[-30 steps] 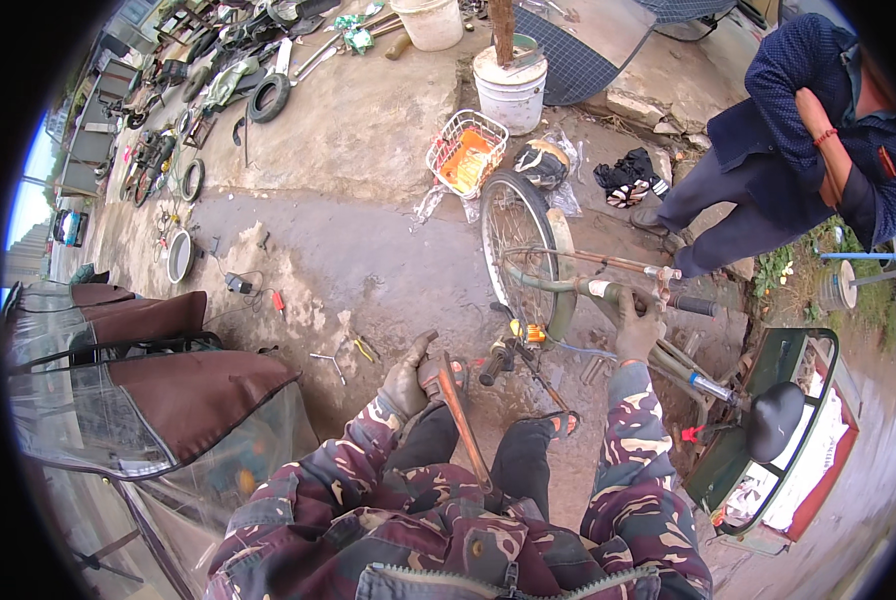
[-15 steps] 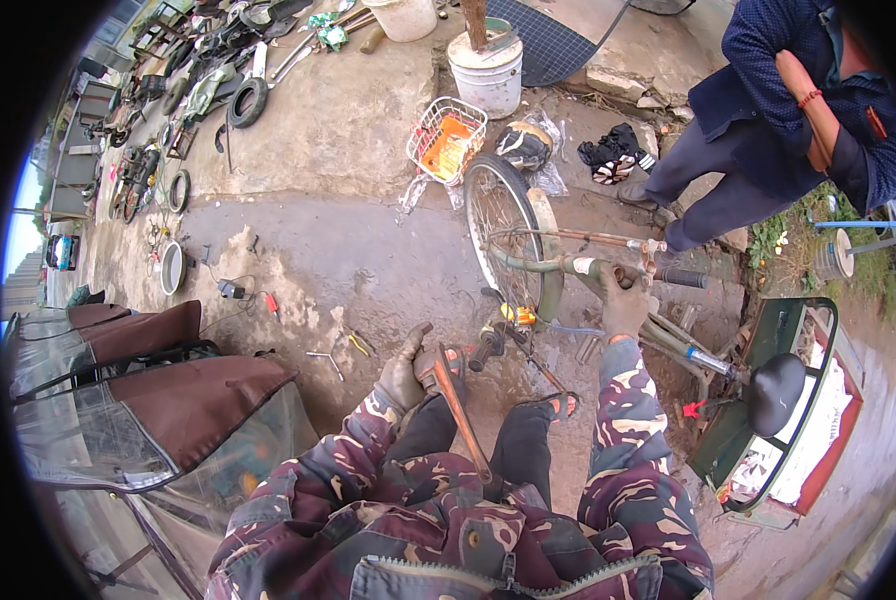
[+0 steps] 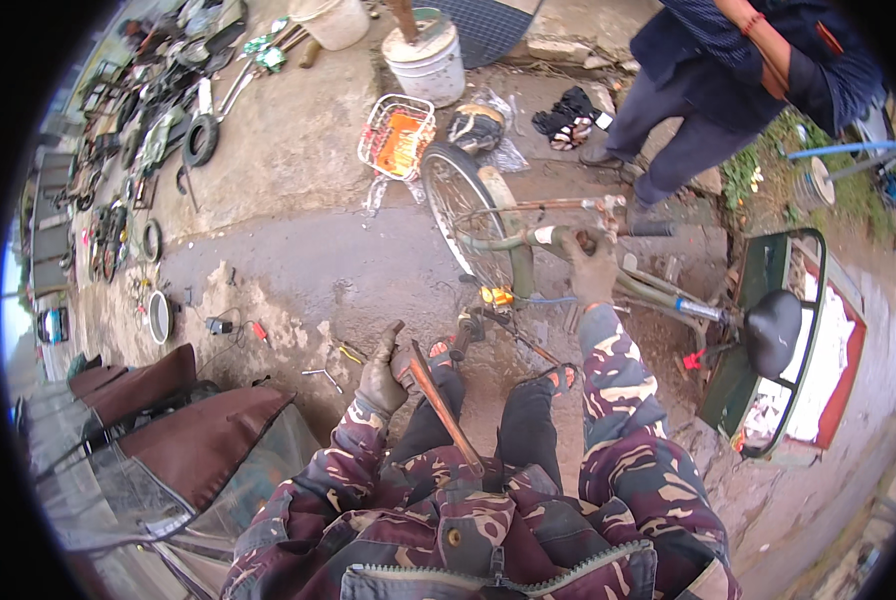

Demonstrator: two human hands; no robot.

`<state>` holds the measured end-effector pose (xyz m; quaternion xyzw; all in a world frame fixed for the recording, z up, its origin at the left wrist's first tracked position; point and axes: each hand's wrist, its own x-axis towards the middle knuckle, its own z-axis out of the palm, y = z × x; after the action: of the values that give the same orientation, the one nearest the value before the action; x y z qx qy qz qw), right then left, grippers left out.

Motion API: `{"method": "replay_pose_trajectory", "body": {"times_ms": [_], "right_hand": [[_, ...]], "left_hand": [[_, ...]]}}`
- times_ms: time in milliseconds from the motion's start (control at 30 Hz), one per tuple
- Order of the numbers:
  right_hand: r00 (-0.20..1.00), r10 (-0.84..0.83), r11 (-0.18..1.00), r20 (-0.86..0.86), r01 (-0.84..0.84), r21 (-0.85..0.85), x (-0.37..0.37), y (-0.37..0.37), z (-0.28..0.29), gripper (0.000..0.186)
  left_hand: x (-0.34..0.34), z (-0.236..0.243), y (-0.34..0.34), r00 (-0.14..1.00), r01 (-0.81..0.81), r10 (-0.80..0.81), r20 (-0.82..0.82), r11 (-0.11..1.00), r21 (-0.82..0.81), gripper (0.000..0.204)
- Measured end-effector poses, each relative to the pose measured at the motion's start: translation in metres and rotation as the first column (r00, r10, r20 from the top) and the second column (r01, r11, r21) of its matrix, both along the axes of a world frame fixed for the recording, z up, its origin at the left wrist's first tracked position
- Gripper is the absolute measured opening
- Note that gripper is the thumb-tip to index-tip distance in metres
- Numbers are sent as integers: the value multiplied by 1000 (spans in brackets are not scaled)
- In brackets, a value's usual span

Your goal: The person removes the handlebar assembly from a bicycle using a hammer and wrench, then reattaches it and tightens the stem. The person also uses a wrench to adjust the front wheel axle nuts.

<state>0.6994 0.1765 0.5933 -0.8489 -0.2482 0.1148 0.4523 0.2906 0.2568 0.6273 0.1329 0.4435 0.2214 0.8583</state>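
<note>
My gloved left hand (image 3: 380, 382) is closed around the head end of a hammer (image 3: 446, 418). Its wooden handle slants down toward my jacket. My gloved right hand (image 3: 594, 272) grips the frame of an old green tricycle (image 3: 658, 292) just behind the handlebar stem; the fingers' far side is hidden. The front wheel (image 3: 458, 215) is turned to the left, with a rusty rod and a mudguard beside it. One black handlebar grip (image 3: 653, 229) points right, and another black grip (image 3: 462, 338) lies near my feet. A yellow-orange part (image 3: 496, 296) sits between them.
A person (image 3: 708, 110) stands at the far right with arms folded. The tricycle's saddle (image 3: 774, 322) and green cargo box (image 3: 728, 400) are at right. A brown-covered vehicle (image 3: 208, 440) stands left. Pliers (image 3: 352, 354), a wire basket (image 3: 398, 135) and a white bucket (image 3: 426, 62) rest on the ground.
The whole view has shifted, so the tricycle, person and ground items appear farther left or higher. Both hands keep their holds on the hammer and the tricycle frame.
</note>
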Motion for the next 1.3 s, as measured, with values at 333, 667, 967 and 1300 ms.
{"method": "replay_pose_trajectory", "body": {"times_ms": [333, 667, 967, 1300], "right_hand": [[997, 69, 966, 32, -75, 249, -5, -7, -14, 57], [995, 82, 948, 60, -96, 304, -3, -6, -20, 69], [985, 53, 995, 162, -39, -89, 0, 1, -16, 66], [999, -46, 999, -15, 47, 20, -3, 5, -2, 65]], "left_hand": [[12, 15, -8, 997, -35, 41, -61, 994, 103, 85], [23, 8, -12, 974, 29, 2, -228, 991, 133, 57], [10, 5, -12, 982, 108, -79, -170, 979, 172, 58], [11, 10, -15, 986, -18, 37, -162, 993, 116, 60]]}}
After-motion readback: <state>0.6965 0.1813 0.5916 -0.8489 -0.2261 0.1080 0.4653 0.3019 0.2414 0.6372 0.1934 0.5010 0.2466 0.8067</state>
